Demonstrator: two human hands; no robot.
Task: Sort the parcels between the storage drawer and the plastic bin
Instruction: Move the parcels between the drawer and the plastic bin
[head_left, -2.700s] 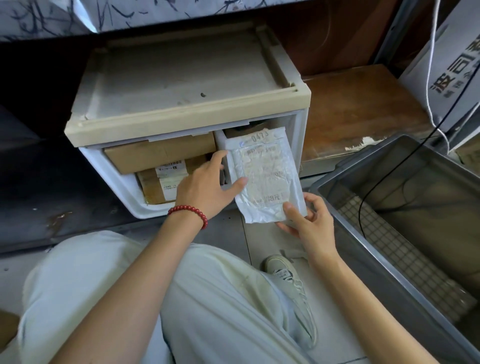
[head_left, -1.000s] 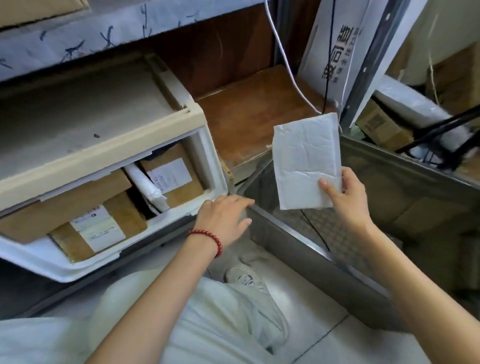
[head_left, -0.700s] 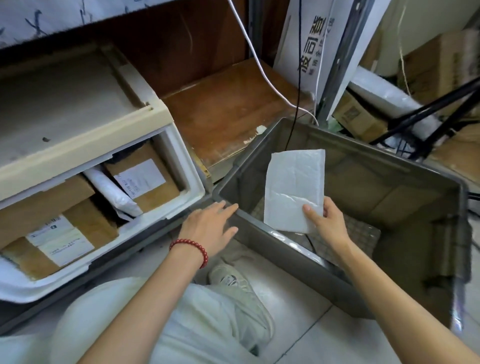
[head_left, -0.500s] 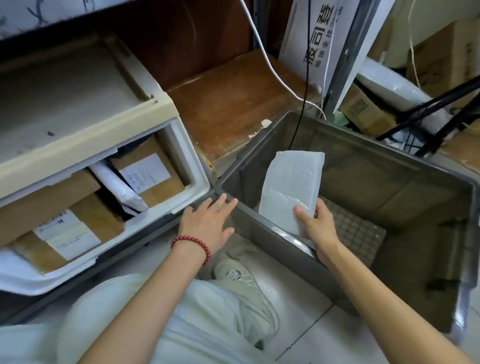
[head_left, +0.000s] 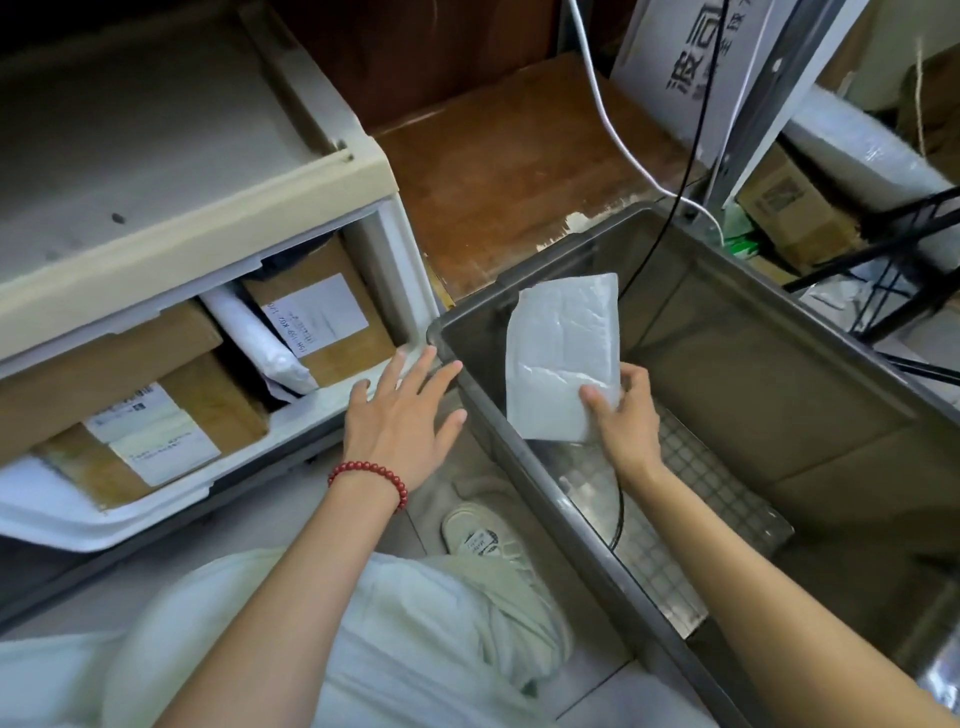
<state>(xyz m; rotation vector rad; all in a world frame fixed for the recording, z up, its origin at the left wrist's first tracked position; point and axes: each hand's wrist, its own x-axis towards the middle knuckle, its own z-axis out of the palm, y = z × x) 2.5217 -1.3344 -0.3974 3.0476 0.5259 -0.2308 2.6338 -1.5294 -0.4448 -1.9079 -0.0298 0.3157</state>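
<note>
My right hand (head_left: 626, 415) pinches the lower right corner of a white padded mailer (head_left: 563, 353), held upright inside the grey plastic bin (head_left: 524, 467), just past its near rim. My left hand (head_left: 402, 410), with a red bead bracelet, hovers with fingers spread flat at the front right corner of the white storage drawer (head_left: 171, 499). The open drawer holds cardboard parcels with labels (head_left: 322, 306) (head_left: 156, 431) and a white rolled bag (head_left: 260, 338). Only a black cable shows on the bin's gridded floor.
A brown wooden board (head_left: 509, 156) lies behind, between drawer and bin. White and black cables (head_left: 675, 171) hang into the bin. A metal shelf post, a printed sign, more boxes (head_left: 789, 208) and a black rack stand at the right. My knee and shoe (head_left: 483, 545) are below.
The mailer came out of the drawer, swung right and went down into the bin in my right hand. My left hand let go of it and moved to the drawer's front corner.
</note>
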